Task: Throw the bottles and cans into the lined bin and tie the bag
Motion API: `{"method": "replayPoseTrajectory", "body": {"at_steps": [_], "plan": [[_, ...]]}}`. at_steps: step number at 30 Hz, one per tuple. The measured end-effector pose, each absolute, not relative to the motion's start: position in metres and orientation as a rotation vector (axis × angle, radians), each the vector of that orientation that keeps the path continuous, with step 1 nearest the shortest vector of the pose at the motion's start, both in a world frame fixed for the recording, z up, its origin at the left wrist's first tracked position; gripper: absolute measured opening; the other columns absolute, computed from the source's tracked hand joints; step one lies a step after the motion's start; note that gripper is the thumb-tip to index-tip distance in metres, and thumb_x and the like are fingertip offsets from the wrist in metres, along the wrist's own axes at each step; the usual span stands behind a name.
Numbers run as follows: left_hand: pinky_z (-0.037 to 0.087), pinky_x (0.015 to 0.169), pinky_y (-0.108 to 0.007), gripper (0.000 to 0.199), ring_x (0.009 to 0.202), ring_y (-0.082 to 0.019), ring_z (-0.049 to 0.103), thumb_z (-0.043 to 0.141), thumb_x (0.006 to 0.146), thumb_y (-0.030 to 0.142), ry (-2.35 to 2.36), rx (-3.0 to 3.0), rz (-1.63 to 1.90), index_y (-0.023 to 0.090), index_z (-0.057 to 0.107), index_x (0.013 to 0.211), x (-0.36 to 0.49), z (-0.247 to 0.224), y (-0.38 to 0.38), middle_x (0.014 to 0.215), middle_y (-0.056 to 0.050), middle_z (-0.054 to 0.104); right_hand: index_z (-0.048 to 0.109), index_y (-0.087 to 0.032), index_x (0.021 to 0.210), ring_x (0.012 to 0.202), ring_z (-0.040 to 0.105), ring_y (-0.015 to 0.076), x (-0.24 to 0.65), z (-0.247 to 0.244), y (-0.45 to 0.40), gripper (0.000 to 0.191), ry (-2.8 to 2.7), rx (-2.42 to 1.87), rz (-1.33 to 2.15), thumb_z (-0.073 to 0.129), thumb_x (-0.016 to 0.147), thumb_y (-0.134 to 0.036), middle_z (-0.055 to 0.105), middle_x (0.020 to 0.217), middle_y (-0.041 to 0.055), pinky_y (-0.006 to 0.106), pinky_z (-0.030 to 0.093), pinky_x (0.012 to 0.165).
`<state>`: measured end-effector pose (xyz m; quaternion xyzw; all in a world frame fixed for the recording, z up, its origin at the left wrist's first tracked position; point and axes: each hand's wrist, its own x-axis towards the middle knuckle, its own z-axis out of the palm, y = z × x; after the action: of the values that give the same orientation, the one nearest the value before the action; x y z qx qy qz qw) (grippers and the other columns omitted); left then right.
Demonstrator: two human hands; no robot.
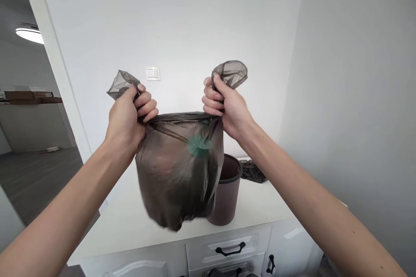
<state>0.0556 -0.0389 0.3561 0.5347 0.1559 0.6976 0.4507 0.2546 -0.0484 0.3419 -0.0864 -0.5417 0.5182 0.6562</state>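
Observation:
A thin dark garbage bag (175, 173) hangs in the air, stretched between my two hands. Through its film something green shows near the top right, and a blurred reddish shape sits further left; I cannot make out what they are. My left hand (131, 110) is closed in a fist around one top corner, and a loop of film sticks out above it. Around the other corner my right hand (225, 101) is closed too, with a wider loop over the thumb. Behind the bag, partly covered by it, stands a brownish-purple trash can (229, 199) with a dark rim.
The trash can rests on a white cabinet top (130, 229). Crumpled black plastic (253, 172) lies behind it, partly covered by my right forearm. Below are drawers with black handles (230, 249). A light switch (152, 73) is on the back wall; a doorway opens at left.

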Motion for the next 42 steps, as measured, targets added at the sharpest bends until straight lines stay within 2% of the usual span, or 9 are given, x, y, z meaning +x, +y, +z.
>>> {"method": "replayPoseTrajectory", "body": {"at_steps": [5,9,12,17,25,28,34,38,42], "plan": [[0.019,0.037,-0.018,0.026,0.042,-0.005,0.016,0.043,0.106,0.023,0.648,1.346,1.451,0.019,0.047,0.081,0.018,0.301,-0.035,0.062,0.01,0.02,0.051,-0.02,0.082,0.048,0.014,0.0039,0.222,0.291,-0.047,0.035,-1.246,-0.306,1.321,0.07,0.094,-0.048,0.023,0.063,-0.0104,0.017,0.011,0.041],[0.021,0.038,-0.019,0.027,0.047,-0.006,0.016,0.059,0.091,0.027,0.756,1.333,1.432,0.021,0.041,0.071,0.005,0.26,-0.043,0.065,0.008,0.02,0.054,-0.019,0.082,0.05,0.013,0.0048,0.201,0.252,-0.041,0.037,-1.296,-0.462,1.403,0.068,0.092,-0.052,0.025,0.063,-0.0106,0.02,0.01,0.043],[0.022,0.041,-0.02,0.026,0.051,-0.008,0.018,0.064,0.082,0.028,0.813,1.333,1.41,0.022,0.041,0.07,0.006,0.238,-0.044,0.067,0.007,0.021,0.055,-0.019,0.083,0.051,0.016,0.0059,0.187,0.229,-0.028,0.039,-1.354,-0.607,1.394,0.065,0.092,-0.056,0.026,0.062,-0.0104,0.022,0.012,0.045],[0.023,0.048,-0.024,0.032,0.056,-0.011,0.022,0.07,0.083,0.04,1.057,1.507,1.258,0.022,0.047,0.068,0.004,0.207,-0.022,0.065,0.007,0.024,0.054,-0.021,0.084,0.052,0.025,0.0085,0.173,0.195,0.006,0.037,-1.397,-0.837,1.287,0.055,0.095,-0.056,0.031,0.063,-0.0087,0.024,0.021,0.049],[0.043,0.071,-0.033,0.033,0.078,-0.025,0.058,0.086,0.065,0.045,1.123,1.546,1.186,0.024,0.062,0.073,-0.005,0.172,0.01,0.063,0.001,0.056,0.057,-0.023,0.09,0.078,0.054,0.021,0.165,0.151,0.039,0.02,-1.816,-1.058,0.791,0.063,0.091,-0.042,0.06,0.082,0.0028,0.032,0.038,0.071],[0.042,0.067,-0.032,0.039,0.073,-0.024,0.056,0.085,0.068,0.052,1.18,1.545,1.219,0.024,0.058,0.07,-0.001,0.16,0.013,0.063,0.001,0.056,0.059,-0.023,0.092,0.075,0.051,0.0179,0.169,0.146,0.031,0.023,-1.858,-0.918,1.032,0.068,0.089,-0.045,0.057,0.079,0.0,0.03,0.037,0.068],[0.024,0.054,-0.028,0.057,0.056,-0.014,0.029,0.072,0.081,0.063,1.271,1.543,1.205,0.025,0.035,0.061,0.002,0.148,0.017,0.059,0.006,0.03,0.062,-0.02,0.089,0.064,0.032,0.0102,0.187,0.143,0.021,0.037,-1.454,-0.547,1.675,0.069,0.088,-0.055,0.037,0.076,-0.0042,0.025,0.021,0.054],[0.029,0.055,-0.027,0.049,0.057,-0.014,0.03,0.065,0.087,0.061,1.095,1.599,1.099,0.024,0.045,0.063,-0.007,0.16,0.018,0.063,0.005,0.034,0.06,-0.02,0.09,0.062,0.037,0.0083,0.184,0.135,0.026,0.043,-1.293,-0.506,1.679,0.078,0.081,-0.058,0.04,0.075,-0.0054,0.024,0.019,0.052],[0.037,0.058,-0.028,0.035,0.065,-0.019,0.048,0.074,0.083,0.055,1.17,1.757,1.054,0.024,0.064,0.072,-0.018,0.184,0.012,0.067,0.001,0.054,0.059,-0.021,0.096,0.054,0.036,0.0082,0.168,0.129,0.027,0.046,-1.259,-0.621,1.628,0.073,0.081,-0.063,0.036,0.065,-0.0089,0.023,0.02,0.05]]}}
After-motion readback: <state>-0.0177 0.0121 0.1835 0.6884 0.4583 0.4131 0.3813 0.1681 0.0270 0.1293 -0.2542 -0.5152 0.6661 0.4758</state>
